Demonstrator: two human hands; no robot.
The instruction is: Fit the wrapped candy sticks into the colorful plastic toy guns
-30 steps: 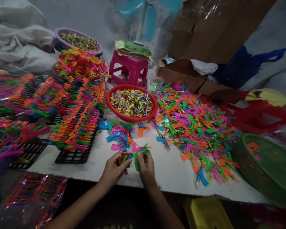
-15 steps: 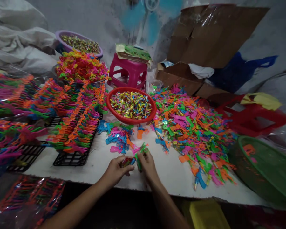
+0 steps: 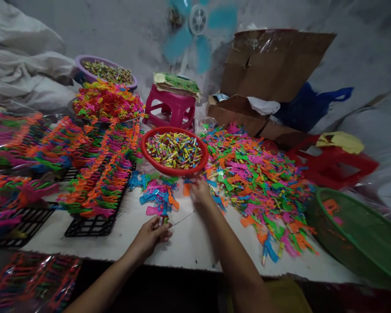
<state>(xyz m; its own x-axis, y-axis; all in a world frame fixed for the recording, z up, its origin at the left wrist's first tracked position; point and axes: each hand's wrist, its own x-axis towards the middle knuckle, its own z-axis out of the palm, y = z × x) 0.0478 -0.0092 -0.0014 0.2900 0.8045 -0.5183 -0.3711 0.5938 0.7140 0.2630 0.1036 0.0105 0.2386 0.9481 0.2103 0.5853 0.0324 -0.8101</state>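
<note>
Reaching past the white counter [image 3: 195, 243], the right hand [image 3: 200, 191] touches small plastic toy pistols [image 3: 159, 195] beside the red bowl of coloured pellets [image 3: 174, 150]; its grip is unclear. The left hand [image 3: 151, 234] pinches a few pellets [image 3: 163, 220], kept ready nearby.

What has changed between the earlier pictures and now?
The right hand let go of the green plastic toy and reached forward towards the round red plastic bowl. The left hand stayed near the table edge, holding small colourful pieces. The toy piles are unchanged.
</note>
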